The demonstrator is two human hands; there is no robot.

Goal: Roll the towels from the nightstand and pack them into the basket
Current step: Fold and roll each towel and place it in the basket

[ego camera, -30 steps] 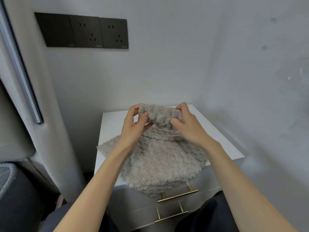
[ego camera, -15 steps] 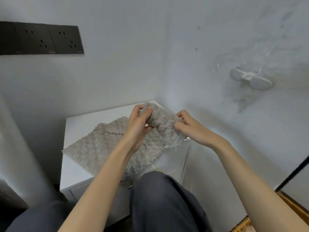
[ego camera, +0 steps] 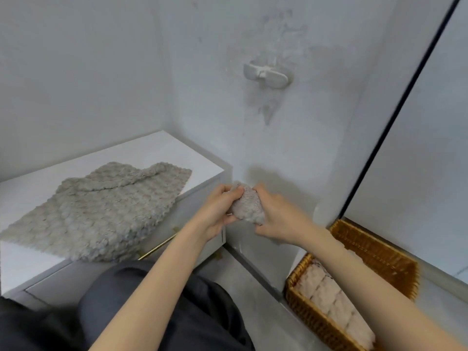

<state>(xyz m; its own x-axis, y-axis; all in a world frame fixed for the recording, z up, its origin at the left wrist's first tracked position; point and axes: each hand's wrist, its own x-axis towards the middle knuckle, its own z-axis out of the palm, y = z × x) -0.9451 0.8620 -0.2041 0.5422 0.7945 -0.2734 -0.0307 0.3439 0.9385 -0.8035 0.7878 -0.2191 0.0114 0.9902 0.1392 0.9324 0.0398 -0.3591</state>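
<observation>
A small rolled beige towel (ego camera: 247, 205) is held in the air just right of the nightstand's corner. My left hand (ego camera: 217, 211) grips its left end and my right hand (ego camera: 277, 219) grips its right end. A stack of flat fluffy beige towels (ego camera: 101, 211) lies on the white nightstand (ego camera: 157, 150), draping over its front edge. A wicker basket (ego camera: 374, 252) stands on the floor at the lower right, below my right forearm. Several rolled towels (ego camera: 326, 297) lie in a row inside it.
Grey walls meet in a corner behind the nightstand. A white hook (ego camera: 266, 74) is stuck on the right wall. A dark-framed panel (ego camera: 395, 115) runs behind the basket. My knee in dark trousers (ego camera: 152, 307) is in front of the nightstand drawers with gold handles.
The view has swung right and the basket has come into sight. Both hands carried the rolled towel off the nightstand, to the right and lower. The flat towels stayed put.
</observation>
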